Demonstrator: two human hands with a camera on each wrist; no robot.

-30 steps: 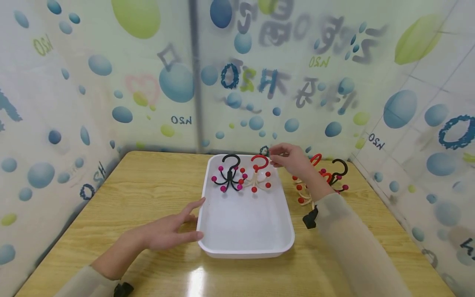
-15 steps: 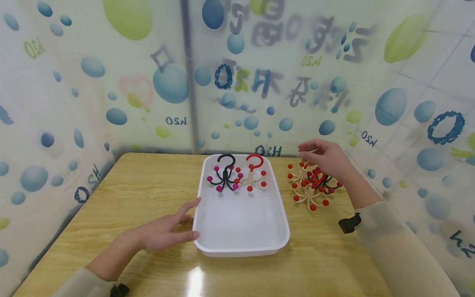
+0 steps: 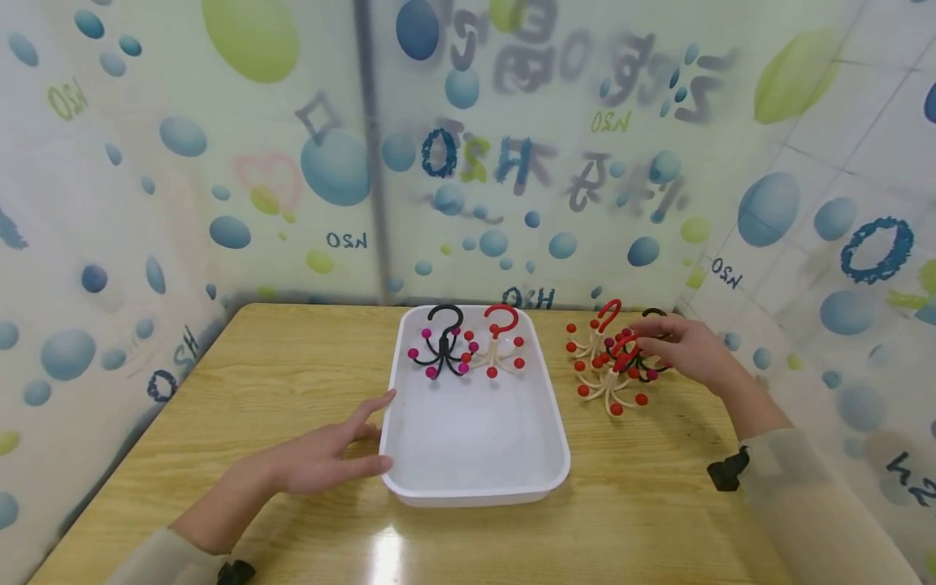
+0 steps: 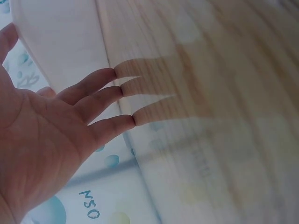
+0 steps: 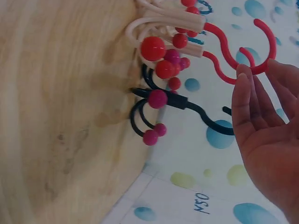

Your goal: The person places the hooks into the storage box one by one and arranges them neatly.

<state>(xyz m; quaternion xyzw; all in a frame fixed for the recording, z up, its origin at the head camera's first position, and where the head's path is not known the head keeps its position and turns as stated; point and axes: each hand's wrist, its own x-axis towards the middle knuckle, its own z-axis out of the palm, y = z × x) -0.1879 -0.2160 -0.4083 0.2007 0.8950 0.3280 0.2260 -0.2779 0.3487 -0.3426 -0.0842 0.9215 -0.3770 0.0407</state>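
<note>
Just beside the white tray (image 3: pixel 475 479), on its right, a cluster of three hooked hangers stood on the wooden table (image 3: pixel 292 366). The right hand (image 3: pixel 683 349) was at the far right of that cluster, its fingers (image 5: pixel 245 100) loosely extended and a little apart, reaching over the black hanger (image 5: pixel 180 102). From the right wrist view the fingertips lay against the red hook (image 5: pixel 254 51) of a neighbouring cream hanger (image 3: pixel 607 382), while the black hook curved under the palm; whether the hand actually clasped it I could not tell. The black hanger stood on its curled legs with magenta balls at the tips, its long axis upright, stem and hook pointing up toward the hand. Another cream hanger with a red hook (image 3: pixel 595 333) stood upright just behind, hook uppermost.

The left hand (image 3: pixel 322 459) lay flat on the table, fingers (image 4: pixel 103 100) straight and slightly spread, the tips touching the tray's near left wall. Inside the tray, at its far end, a black hanger with magenta balls (image 3: pixel 442 349) and a cream hanger with red balls (image 3: pixel 500 345) stood side by side, both upright with hooks pointing up.
</note>
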